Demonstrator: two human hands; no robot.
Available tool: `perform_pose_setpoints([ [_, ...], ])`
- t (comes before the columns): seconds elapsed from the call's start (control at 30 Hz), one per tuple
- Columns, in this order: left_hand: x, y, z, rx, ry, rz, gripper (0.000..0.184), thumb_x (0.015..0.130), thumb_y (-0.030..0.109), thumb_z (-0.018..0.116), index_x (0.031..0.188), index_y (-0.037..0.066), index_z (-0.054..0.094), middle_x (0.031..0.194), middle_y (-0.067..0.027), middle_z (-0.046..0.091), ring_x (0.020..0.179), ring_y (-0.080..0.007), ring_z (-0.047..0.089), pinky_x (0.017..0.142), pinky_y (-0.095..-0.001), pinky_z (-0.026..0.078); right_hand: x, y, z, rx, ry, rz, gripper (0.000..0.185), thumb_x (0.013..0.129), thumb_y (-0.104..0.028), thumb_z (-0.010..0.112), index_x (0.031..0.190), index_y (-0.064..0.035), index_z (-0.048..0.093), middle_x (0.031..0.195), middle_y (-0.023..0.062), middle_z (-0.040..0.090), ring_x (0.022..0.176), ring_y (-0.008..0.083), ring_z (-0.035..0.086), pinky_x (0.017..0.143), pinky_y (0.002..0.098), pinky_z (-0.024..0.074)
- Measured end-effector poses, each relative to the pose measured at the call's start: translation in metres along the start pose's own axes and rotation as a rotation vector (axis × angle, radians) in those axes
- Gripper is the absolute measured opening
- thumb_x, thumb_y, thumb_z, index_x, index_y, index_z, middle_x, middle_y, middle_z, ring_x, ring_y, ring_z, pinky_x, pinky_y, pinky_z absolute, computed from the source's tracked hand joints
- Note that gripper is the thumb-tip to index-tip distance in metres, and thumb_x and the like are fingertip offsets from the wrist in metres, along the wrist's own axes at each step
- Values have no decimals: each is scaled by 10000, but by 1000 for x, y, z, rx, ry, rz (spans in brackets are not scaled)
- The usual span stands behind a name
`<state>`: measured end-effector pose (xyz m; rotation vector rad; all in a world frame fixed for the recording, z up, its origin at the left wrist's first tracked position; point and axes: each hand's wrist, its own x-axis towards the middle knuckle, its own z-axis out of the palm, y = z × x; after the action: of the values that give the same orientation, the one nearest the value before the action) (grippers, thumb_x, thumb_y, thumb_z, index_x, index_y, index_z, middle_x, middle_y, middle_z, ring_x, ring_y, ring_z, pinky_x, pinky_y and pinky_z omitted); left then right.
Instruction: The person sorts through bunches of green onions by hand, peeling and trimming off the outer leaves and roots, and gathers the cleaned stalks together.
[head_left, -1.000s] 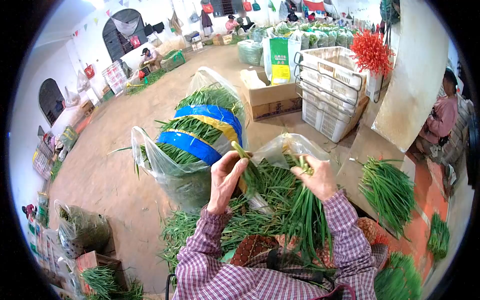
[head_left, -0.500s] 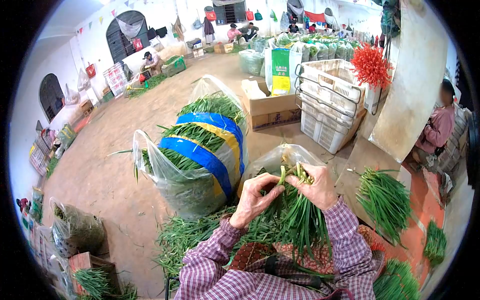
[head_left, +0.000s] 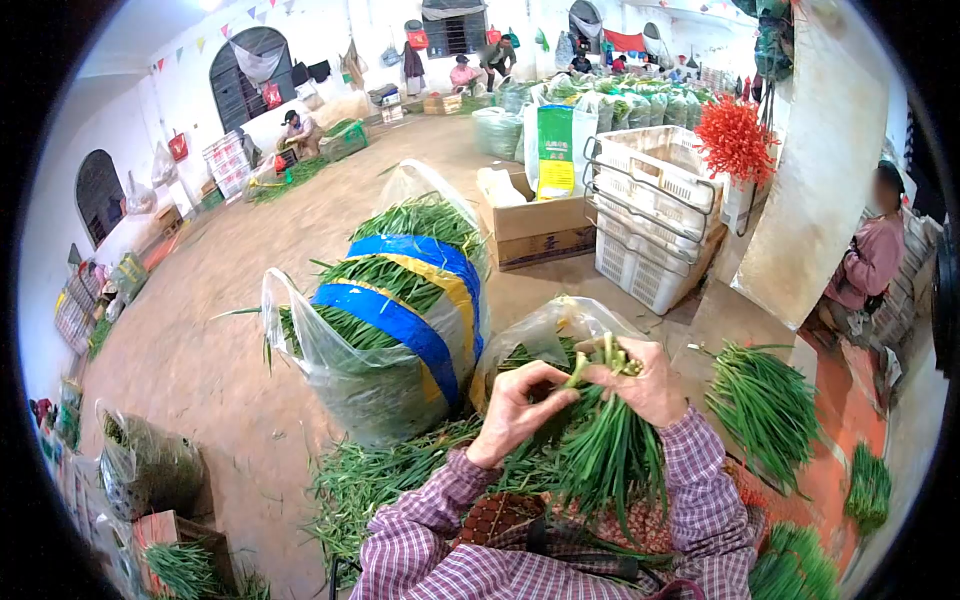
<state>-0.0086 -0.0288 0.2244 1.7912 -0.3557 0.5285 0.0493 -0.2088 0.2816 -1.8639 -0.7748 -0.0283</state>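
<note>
My right hand point(head_left: 645, 385) is wrapped round a bunch of garlic chives point(head_left: 612, 455), pale stalk ends up and green leaves hanging over my lap. Close beside it, my left hand point(head_left: 515, 410) pinches at a stalk at the left edge of the bunch, thumb and forefinger nearly together. Beneath my hands, loose chive leaves point(head_left: 385, 485) lie heaped on the floor. Just behind them stands an open clear plastic bag point(head_left: 560, 315) with greens inside. Another bunch of chives point(head_left: 765, 405) lies on the right.
A big clear bag point(head_left: 385, 400) stuffed with greens, banded blue and yellow, stands ahead on the left. Farther back are a cardboard box point(head_left: 545, 235) and stacked white crates point(head_left: 645, 240). Red ties point(head_left: 738, 140) hang by a pillar point(head_left: 825, 170). A person in pink point(head_left: 870, 260) sits at right.
My left hand's fingers have shifted slightly around the stalk ends. The bunch stays in my right hand, a little lower in view. A person at the far back has risen somewhat.
</note>
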Motion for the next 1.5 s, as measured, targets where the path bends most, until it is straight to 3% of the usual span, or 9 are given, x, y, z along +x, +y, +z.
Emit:
perform_pose_setpoints([
  [0.47,6,0,0,-175,-217,-286,224,818,117,692,991,-18,644,837,-1,632,758,-41,542,684,-195,457,-2,32,-10,131,5,33,241,800,-219,702,858,12,662,648,6,575,563,64,500,500,258,425],
  [0.77,11,-5,3,-181,-301,-316,170,843,172,664,882,27,584,670,62,490,574,-4,402,480,-177,309,-6,27,-7,-185,16,-68,297,746,-279,744,777,-7,628,611,98,564,535,158,503,523,328,419],
  [0.97,16,14,-16,-928,-109,-535,146,863,175,604,899,40,563,617,43,417,506,-41,348,406,-177,242,-16,45,6,-285,-114,-120,332,732,-318,748,772,-19,607,625,136,577,545,224,555,519,344,420],
  [1.0,17,16,-22,-789,-55,-437,164,857,183,608,919,42,553,631,26,452,490,-42,357,396,-184,247,-17,45,5,-289,-133,-108,250,758,-226,738,809,-4,636,616,39,552,561,87,472,517,278,397],
  [1.1,22,9,-40,-151,-46,-238,390,836,196,635,1151,-8,529,1031,-110,608,894,-138,585,756,-248,462,-17,36,-5,-38,-121,38,262,778,-242,728,829,-1,639,640,14,582,549,88,485,508,268,397],
  [1.13,24,6,-42,225,-42,-60,574,794,221,687,1271,-11,467,1236,-120,539,1173,-200,470,992,-334,350,-16,33,-8,30,-148,53,263,804,-247,708,855,3,640,673,4,596,548,81,513,493,248,425],
  [1.23,17,9,-23,23,-243,-46,694,726,261,762,1291,-4,458,1261,-118,523,1229,-214,423,1039,-348,293,-11,16,-6,233,-104,81,286,812,-285,704,844,-7,643,649,10,583,542,64,534,485,244,451],
  [1.4,13,13,7,-192,-181,-76,420,748,155,750,1094,-11,577,1004,-62,612,949,-146,573,851,-269,443,-7,7,-7,310,-39,106,312,827,-292,684,876,13,639,693,22,605,569,80,562,480,237,462],
  [1.5,15,26,11,181,-31,125,124,749,54,702,808,-10,613,711,-96,587,661,-185,575,613,-305,447,-10,13,-6,138,-42,123,321,821,-293,686,857,22,630,658,30,594,596,84,574,483,245,461],
])
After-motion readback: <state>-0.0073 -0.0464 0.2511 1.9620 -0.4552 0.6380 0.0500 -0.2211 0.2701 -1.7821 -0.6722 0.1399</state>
